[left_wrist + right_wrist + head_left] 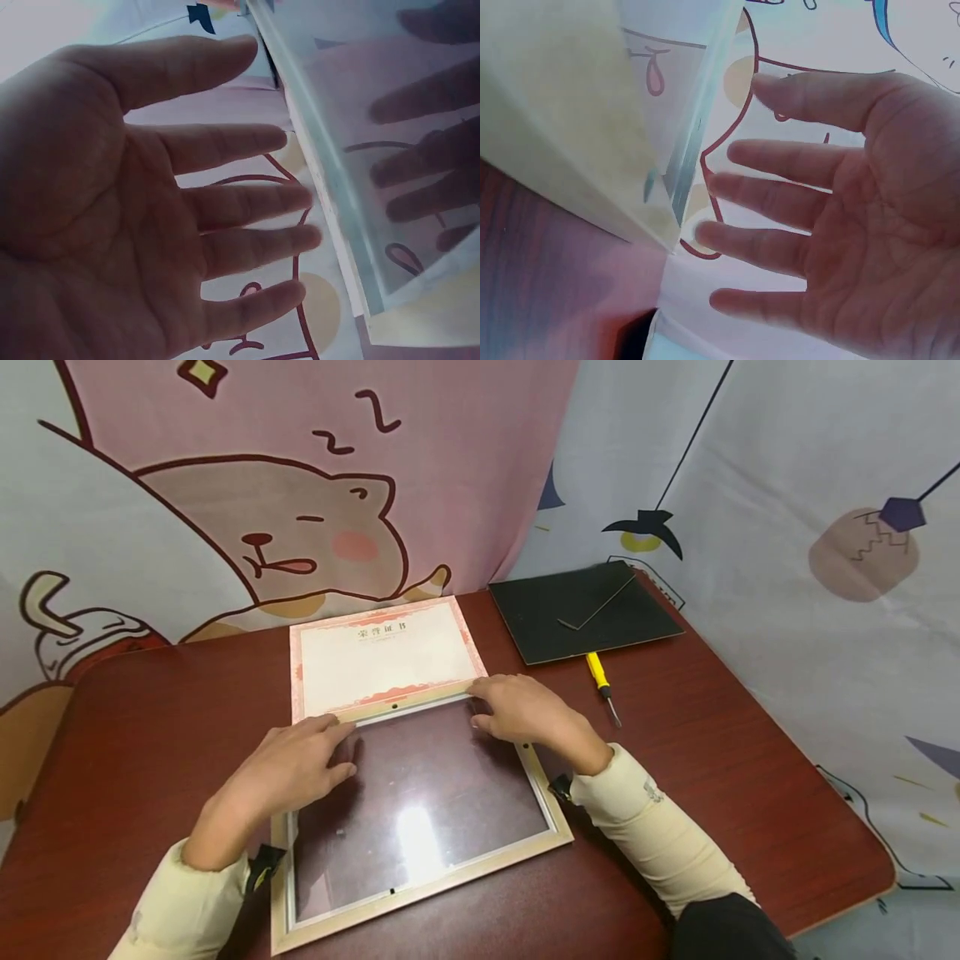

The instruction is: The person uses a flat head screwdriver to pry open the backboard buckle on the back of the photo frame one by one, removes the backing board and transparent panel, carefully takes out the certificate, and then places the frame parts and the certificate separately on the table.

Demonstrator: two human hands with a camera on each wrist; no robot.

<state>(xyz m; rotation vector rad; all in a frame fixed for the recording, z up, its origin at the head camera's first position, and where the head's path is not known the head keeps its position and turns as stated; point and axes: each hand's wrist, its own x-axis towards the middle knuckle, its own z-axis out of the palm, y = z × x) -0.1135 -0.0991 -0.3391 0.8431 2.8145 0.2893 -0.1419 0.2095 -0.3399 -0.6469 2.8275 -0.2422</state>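
A light wooden picture frame (427,888) lies on the table with a clear pane (450,768) inside it. My left hand (288,768) is over the frame's far left corner, fingers extended. At the far right corner is my right hand (528,710), its fingertips close to the far rail. In the left wrist view, straight spread fingers (240,202) point toward the frame's edge (322,172). The right wrist view has the palm facing the camera and straight fingers (772,202) beside the frame (562,135). Whether fingertips touch the wood, I cannot tell.
A certificate (390,656) with a red patterned border lies just behind the frame. At the back right is a black backing board (555,610) with a thin bent rod (603,604) on it. A yellow-handled screwdriver (597,672) lies in front of that board on the red-brown table (712,760).
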